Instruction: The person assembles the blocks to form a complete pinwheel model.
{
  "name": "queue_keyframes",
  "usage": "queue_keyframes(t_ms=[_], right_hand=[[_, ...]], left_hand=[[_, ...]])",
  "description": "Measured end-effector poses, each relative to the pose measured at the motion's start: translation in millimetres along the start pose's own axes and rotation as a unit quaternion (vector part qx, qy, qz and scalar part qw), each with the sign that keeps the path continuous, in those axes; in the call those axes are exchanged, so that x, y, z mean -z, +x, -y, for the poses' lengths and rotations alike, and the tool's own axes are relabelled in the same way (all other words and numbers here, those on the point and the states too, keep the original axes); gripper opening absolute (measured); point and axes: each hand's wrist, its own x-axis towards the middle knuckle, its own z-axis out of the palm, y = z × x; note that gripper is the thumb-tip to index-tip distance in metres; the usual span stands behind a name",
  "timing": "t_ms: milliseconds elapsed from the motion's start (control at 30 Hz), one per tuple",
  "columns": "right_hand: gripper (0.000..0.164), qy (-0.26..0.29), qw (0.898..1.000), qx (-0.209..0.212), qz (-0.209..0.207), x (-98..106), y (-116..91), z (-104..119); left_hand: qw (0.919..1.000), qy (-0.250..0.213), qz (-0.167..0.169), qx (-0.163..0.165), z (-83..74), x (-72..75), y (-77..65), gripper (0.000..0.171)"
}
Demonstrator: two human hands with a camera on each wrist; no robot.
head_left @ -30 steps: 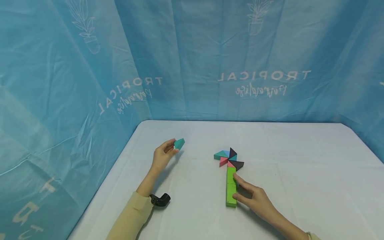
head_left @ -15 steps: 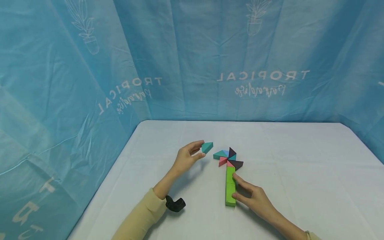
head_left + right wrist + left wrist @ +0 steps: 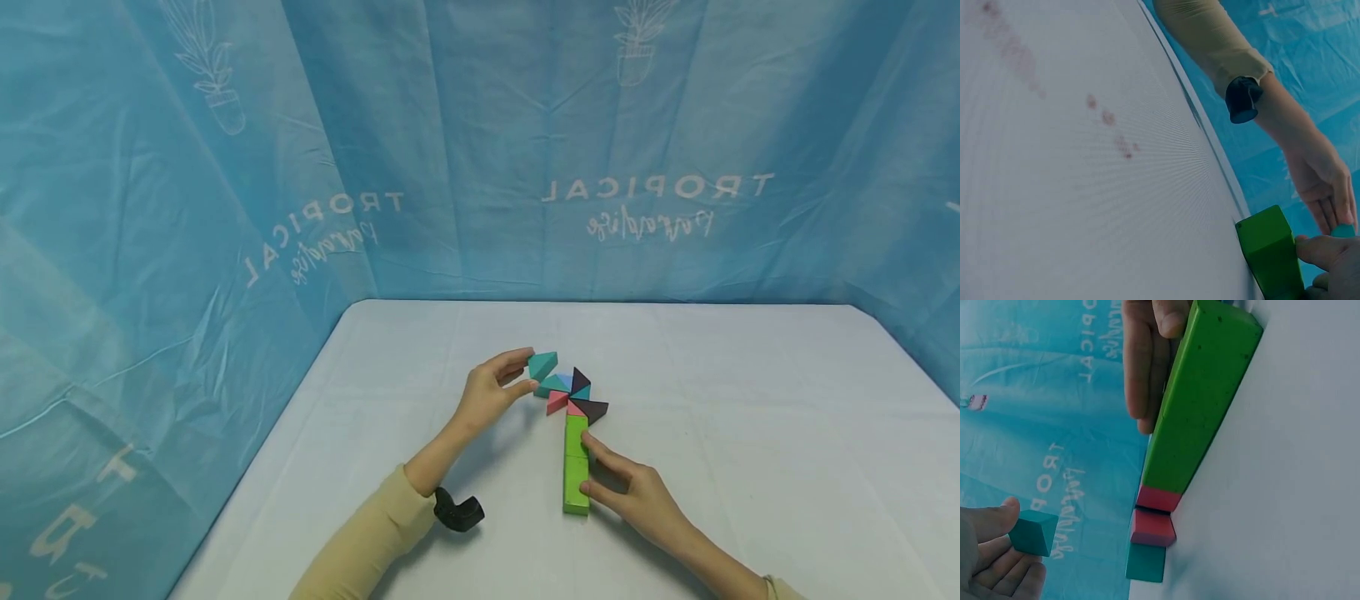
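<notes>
Between thumb and fingers, my left hand (image 3: 486, 398) pinches a teal triangular block (image 3: 543, 365) raised over the table, just left of and behind a pinwheel of wedge blocks. That pinwheel has black wedges (image 3: 591, 410), pink wedges (image 3: 557, 402), a teal wedge (image 3: 552, 384) and blue ones. Two green blocks (image 3: 576, 467) lie end to end below it like a stem, the far one meeting a pink wedge. My right hand (image 3: 647, 500) rests its thumb and a fingertip against the right side of the green blocks. In the left wrist view its fingers (image 3: 1139, 375) extend alongside the green.
A white-covered table (image 3: 750, 433) carries the blocks. Blue printed curtains (image 3: 480, 150) hang behind it and along the left side. A black wrist camera (image 3: 459, 512) sticks out from my left wrist, low over the tabletop.
My left hand has carried the teal triangular block rightward across the table, up close to the pinwheel. The right hand and the green blocks have stayed put.
</notes>
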Motion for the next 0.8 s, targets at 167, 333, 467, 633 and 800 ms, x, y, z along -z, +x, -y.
queue_keyframes(t_ms=[167, 333, 467, 633, 800], right_hand=[[0.066, 0.0, 1.0, -0.007, 0.001, 0.0, -0.1, 0.4], [0.066, -0.001, 1.0, -0.009, 0.001, -0.2, -0.1, 1.1], [0.066, 0.003, 1.0, -0.002, 0.002, -0.4, -0.2, 0.5], [0.066, 0.003, 1.0, 0.006, 0.001, 0.0, 0.1, 0.2], [0.066, 0.002, 1.0, 0.0, 0.005, -0.5, 0.3, 1.1]], left_hand=[[0.9997, -0.017, 0.0, 0.015, -0.7, -7.9, -1.4, 0.046], [0.9995, -0.014, 0.001, 0.028, -2.5, -10.8, -4.0, 0.046], [0.9993, -0.014, -0.005, 0.035, -1.5, -13.6, -6.4, 0.045], [0.9991, -0.011, -0.008, 0.04, 18.9, -22.0, -9.0, 0.047], [0.9988, 0.0, 0.002, 0.05, 38.6, -28.5, -15.3, 0.048]])
